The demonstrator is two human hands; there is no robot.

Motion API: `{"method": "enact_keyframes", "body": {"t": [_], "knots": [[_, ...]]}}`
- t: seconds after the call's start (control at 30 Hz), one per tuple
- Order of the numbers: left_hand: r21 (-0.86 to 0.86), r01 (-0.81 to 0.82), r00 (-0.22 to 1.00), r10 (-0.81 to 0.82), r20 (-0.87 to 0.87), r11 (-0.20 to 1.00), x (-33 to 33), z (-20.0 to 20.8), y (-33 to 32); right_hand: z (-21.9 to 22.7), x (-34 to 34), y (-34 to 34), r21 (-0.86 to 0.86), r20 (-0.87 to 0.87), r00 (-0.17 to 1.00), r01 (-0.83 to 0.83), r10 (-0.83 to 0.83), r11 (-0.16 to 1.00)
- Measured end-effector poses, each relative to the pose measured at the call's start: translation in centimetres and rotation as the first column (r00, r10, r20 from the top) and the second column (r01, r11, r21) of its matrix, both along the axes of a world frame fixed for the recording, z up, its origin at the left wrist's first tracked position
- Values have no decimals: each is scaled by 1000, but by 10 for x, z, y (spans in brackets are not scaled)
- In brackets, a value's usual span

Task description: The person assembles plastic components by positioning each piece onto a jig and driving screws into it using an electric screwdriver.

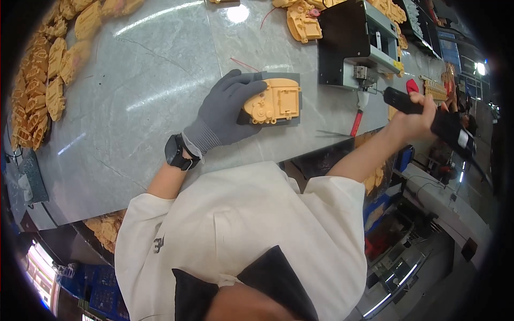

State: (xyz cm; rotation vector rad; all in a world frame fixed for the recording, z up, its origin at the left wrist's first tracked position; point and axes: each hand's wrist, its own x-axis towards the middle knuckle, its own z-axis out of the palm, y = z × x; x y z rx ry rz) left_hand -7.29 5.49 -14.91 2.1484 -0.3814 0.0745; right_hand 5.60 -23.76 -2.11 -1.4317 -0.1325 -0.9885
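My left hand (222,109), in a grey knit glove, is closed around the left side of a yellow-orange plastic housing (278,101). That housing lies on a dark grey block (292,120) on the table, its moulded bosses and rectangular recess facing up. Out to the right, my bare right hand (420,117) grips a black electric screwdriver (404,101). The tool's narrow end points left, close to the metal outlet of a black and grey boxy machine (345,45), which looks like a screw feeder. Whether the bit carries a screw is too small to tell.
Similar yellow housings (35,91) are piled along the left table edge, and more (302,24) lie beside the machine. A red-handled tool (356,123) sits at the table's right edge. Thin red wires (243,64) lie behind the block. The grey table (144,69) has a marbled top.
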Motion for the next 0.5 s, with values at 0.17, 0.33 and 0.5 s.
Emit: {"method": "enact_keyframes", "body": {"t": [0.17,0.33,0.5], "knots": [[-49,24,999,-23,34,999,-1,4,1,-21,10,18,-44,-149,989,-20,13,999],[12,44,999,-44,16,999,-2,-5,5,-27,-9,20,6,-200,966,-164,162,986],[-70,-47,996,41,-77,996,-7,4,-1,-15,-74,59,113,-85,905,-406,416,907]]}}
